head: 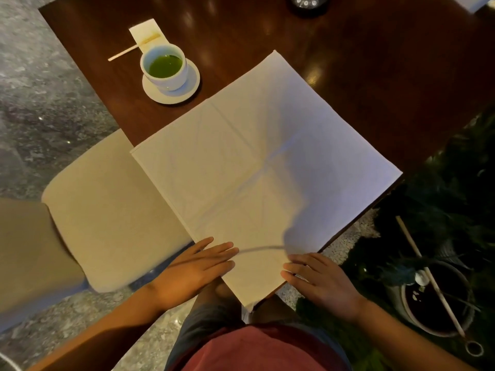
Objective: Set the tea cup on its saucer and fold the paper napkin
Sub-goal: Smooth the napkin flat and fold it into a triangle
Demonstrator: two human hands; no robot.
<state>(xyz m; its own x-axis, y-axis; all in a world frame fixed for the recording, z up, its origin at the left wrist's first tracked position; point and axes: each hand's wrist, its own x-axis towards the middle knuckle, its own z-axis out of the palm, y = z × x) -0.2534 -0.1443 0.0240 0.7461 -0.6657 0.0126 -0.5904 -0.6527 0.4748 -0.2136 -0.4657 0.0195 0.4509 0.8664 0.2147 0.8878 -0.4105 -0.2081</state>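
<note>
The left hand (197,266) is laid flat and open, fingers stretched out together, on the near left edge of the paper napkin (257,167), and nothing is held in it. The right hand (318,277) is likewise spread flat with its fingers pressed on the near right edge of the same sheet, so that the nearest corner of the napkin is framed between the two hands and hangs just over the table's edge. The napkin is seen fully unfolded, turned like a diamond on the dark wooden table (375,76), with old crease lines crossing at its middle. The tea cup (164,66), white and filled with green tea, is found standing upright on its saucer (191,84) at the far left of the table, well apart from the napkin. Just behind the cup, a small white paper sleeve (146,32) is laid with a thin wooden stick (126,53) across it. A beige chair seat (107,210) is placed beside the table on the left.
</note>
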